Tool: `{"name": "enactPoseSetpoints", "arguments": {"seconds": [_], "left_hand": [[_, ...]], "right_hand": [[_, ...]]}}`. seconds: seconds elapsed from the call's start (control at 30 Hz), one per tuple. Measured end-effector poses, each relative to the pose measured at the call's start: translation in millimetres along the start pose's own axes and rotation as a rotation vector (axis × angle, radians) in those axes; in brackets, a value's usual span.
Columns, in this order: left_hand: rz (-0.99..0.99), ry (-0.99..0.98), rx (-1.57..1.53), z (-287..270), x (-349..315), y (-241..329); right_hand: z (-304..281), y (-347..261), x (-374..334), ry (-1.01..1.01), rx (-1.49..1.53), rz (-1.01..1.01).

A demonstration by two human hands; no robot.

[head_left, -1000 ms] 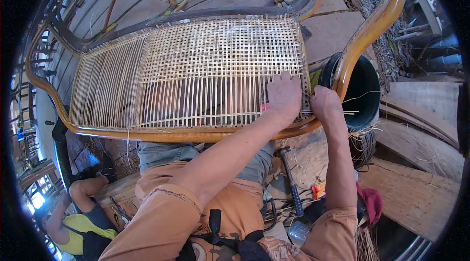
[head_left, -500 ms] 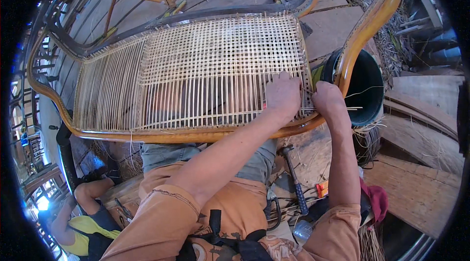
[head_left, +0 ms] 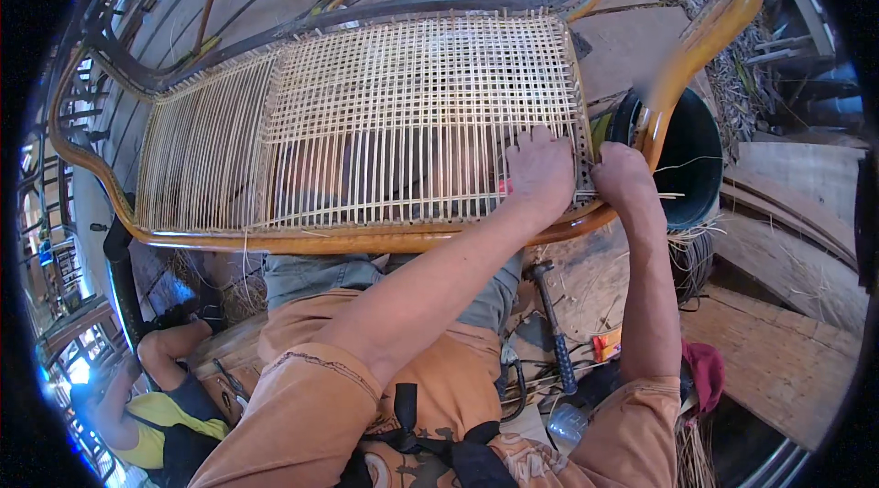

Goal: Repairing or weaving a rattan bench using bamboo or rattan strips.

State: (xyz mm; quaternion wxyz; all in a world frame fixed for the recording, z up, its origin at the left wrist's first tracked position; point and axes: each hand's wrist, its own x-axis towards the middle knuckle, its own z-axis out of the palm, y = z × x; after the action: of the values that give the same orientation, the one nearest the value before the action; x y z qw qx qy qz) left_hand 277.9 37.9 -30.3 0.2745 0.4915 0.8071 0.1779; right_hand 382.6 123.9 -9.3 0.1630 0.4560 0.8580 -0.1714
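Observation:
A cane panel (head_left: 421, 76) is set in a curved brown rattan frame (head_left: 385, 242) across my lap. Its upper part is woven into a grid; the lower part and the left section show mostly upright strands. My left hand (head_left: 542, 175) presses on the weave near the right edge, fingers bent and closed, their tips hidden. Beside it, across the panel's right border, my right hand (head_left: 626, 175) is closed in a pinch with its fingertips hidden. Loose cane strands (head_left: 667, 196) stick out to the right below it. A small red thing (head_left: 504, 186) shows by my left hand.
A dark bucket (head_left: 698, 168) stands right of the frame. A hammer (head_left: 555, 328), a clear plastic container (head_left: 568, 424) and a red cloth (head_left: 703, 378) lie below. Wooden boards (head_left: 760, 351) lie at right. Another person in a yellow top (head_left: 156, 419) sits at lower left.
Both hands have shifted slightly right along with the frame in view. The left hand's fingers look a little more spread on the weave. The right hand stays closed at the border.

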Motion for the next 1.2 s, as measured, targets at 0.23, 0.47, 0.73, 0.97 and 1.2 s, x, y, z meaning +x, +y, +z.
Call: {"name": "enactPoseSetpoints", "arguments": {"seconds": [0.23,0.47,0.73,0.97,1.2], "left_hand": [[-0.069,-0.016,-0.138,3,5,-2],[-0.018,0.067,-0.073,9,-2,0],[-0.028,0.087,-0.096,9,4,-2],[0.016,0.102,-0.106,8,-8,2],[0.008,0.074,-0.1,10,-10,4]], "right_hand": [[-6,-4,5,-0.055,-0.051,0.053],[-3,8,10,-0.02,0.021,-0.073],[-13,4,13,-0.111,-0.007,-0.053],[-13,8,9,-0.133,-0.057,-0.052],[-10,13,8,-0.04,0.03,-0.079]]}}
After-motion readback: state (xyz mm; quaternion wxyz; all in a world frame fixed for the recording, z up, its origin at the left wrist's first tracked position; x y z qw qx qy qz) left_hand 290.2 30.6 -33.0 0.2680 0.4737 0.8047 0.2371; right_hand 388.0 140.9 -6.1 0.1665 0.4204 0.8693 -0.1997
